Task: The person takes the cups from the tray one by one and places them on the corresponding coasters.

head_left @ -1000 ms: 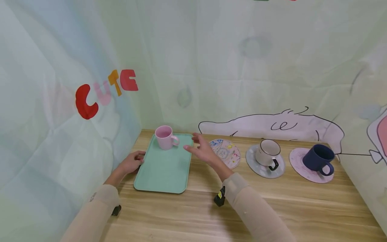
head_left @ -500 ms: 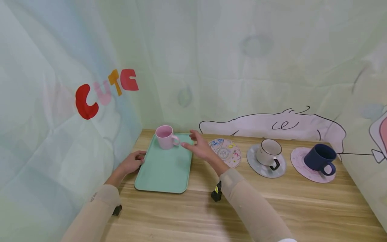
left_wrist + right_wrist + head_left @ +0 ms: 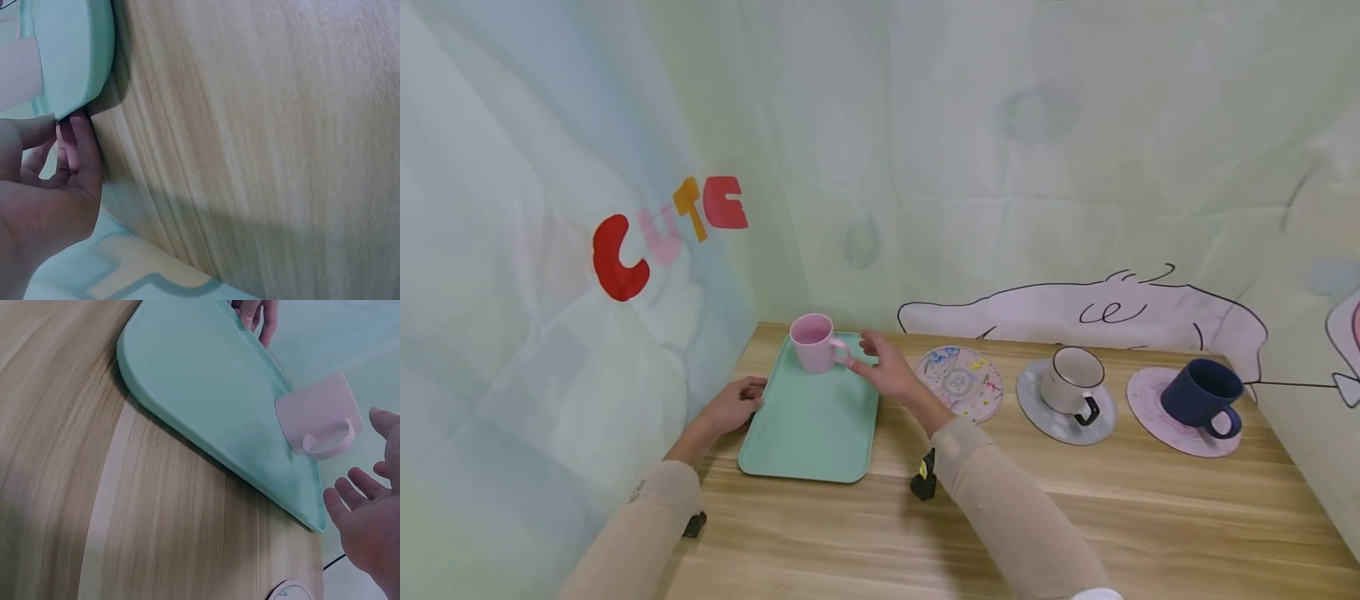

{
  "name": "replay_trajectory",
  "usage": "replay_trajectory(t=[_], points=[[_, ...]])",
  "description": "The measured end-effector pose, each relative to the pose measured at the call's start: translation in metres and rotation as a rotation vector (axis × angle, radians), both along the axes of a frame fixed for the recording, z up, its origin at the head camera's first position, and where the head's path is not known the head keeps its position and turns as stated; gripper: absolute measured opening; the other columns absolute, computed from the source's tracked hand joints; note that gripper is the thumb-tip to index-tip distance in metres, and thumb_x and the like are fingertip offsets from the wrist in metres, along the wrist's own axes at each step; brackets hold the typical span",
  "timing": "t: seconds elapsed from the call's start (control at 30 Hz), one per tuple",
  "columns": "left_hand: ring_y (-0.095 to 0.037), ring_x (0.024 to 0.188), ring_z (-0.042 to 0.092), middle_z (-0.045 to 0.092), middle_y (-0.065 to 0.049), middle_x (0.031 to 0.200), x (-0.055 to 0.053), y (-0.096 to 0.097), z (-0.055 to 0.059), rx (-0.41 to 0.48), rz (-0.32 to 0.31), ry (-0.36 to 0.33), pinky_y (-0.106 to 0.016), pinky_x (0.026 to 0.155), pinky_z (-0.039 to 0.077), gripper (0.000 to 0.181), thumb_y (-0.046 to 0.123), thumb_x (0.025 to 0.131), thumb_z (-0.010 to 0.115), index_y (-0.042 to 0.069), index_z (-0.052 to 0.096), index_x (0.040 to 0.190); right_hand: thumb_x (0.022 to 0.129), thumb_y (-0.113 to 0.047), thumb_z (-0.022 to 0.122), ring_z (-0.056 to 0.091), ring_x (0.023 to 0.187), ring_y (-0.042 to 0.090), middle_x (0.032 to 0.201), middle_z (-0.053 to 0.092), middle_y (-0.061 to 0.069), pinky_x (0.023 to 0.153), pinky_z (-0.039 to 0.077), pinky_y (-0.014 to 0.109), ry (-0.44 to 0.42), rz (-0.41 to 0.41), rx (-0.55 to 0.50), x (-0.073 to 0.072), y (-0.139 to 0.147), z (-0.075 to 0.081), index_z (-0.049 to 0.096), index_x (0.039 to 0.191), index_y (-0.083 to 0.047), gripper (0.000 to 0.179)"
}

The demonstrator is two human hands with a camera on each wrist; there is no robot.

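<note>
My left hand (image 3: 733, 406) pinches the left edge of a mint-green tray (image 3: 812, 429). In the left wrist view, the thumb lies on the tray's rim (image 3: 94, 62) and the fingers reach beneath it. A pink mug (image 3: 812, 348) stands upright at the tray's far end, its handle pointing right. Just right of that handle, my right hand (image 3: 891, 367) hovers over the tray's right edge with fingers loosely spread and holding nothing. The right wrist view shows a gap between the right hand (image 3: 372, 512) and the mug (image 3: 315, 409).
Right of the tray lies a round patterned coaster (image 3: 958, 383). Beyond it, a white mug (image 3: 1063, 387) with a black handle stands on a grey coaster (image 3: 1105, 425), and a navy mug (image 3: 1195, 400) on a pink one. Printed cloth (image 3: 925, 208) encloses the wooden table (image 3: 820, 542).
My right hand has moved left, in over the tray's right edge and up to the pink mug's handle. The left hand keeps its place at the tray's edge.
</note>
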State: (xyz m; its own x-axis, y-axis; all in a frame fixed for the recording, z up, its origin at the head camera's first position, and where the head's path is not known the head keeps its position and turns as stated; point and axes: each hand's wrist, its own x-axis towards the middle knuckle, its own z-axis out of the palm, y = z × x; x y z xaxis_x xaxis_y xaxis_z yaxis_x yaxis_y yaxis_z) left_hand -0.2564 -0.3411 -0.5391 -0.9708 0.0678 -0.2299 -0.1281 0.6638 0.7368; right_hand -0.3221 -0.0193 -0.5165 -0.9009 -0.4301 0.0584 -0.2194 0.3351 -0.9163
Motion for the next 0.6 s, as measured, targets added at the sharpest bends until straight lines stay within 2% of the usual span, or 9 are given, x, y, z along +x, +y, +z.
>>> replay_trajectory(t=[0.2, 0.4, 0.5, 0.6], points=[[-0.034, 0.107, 0.058, 0.06, -0.025, 0.121, 0.002, -0.001, -0.003, -0.004, 0.001, -0.003, -0.034, 0.075, 0.051, 0.046, 0.004, 0.108, 0.051, -0.008, 0.045, 0.152, 0.11, -0.024, 0.059, 0.047, 0.145, 0.039, 0.157, 0.049, 0.022, 0.113, 0.046, 0.05, 0.0, 0.039, 0.015, -0.002, -0.006, -0.008, 0.036, 0.162, 0.0, 0.062], [-0.035, 0.111, 0.058, 0.061, -0.025, 0.124, 0.003, 0.0, 0.0, -0.026, 0.007, -0.002, -0.039, 0.085, 0.05, 0.047, 0.005, 0.108, 0.052, -0.007, 0.046, 0.153, 0.109, -0.025, 0.061, 0.043, 0.148, 0.041, 0.161, 0.045, 0.02, 0.116, 0.042, 0.053, -0.021, 0.051, 0.036, -0.003, -0.012, -0.01, 0.036, 0.163, -0.003, 0.063], [-0.037, 0.113, 0.058, 0.061, -0.027, 0.125, 0.003, 0.001, 0.002, -0.039, 0.002, 0.003, -0.044, 0.091, 0.049, 0.047, 0.005, 0.108, 0.052, -0.007, 0.046, 0.152, 0.108, -0.021, 0.062, 0.04, 0.151, 0.038, 0.164, 0.041, 0.018, 0.118, 0.04, 0.053, -0.036, 0.077, 0.039, -0.003, -0.016, -0.01, 0.033, 0.165, -0.005, 0.065], [-0.038, 0.114, 0.057, 0.061, -0.027, 0.126, 0.001, 0.003, 0.004, -0.04, -0.005, 0.004, -0.047, 0.093, 0.049, 0.047, 0.006, 0.108, 0.052, -0.007, 0.045, 0.153, 0.108, -0.015, 0.061, 0.04, 0.15, 0.038, 0.162, 0.043, 0.02, 0.119, 0.037, 0.054, -0.018, 0.092, 0.021, -0.005, -0.021, -0.01, 0.033, 0.163, -0.002, 0.064]])
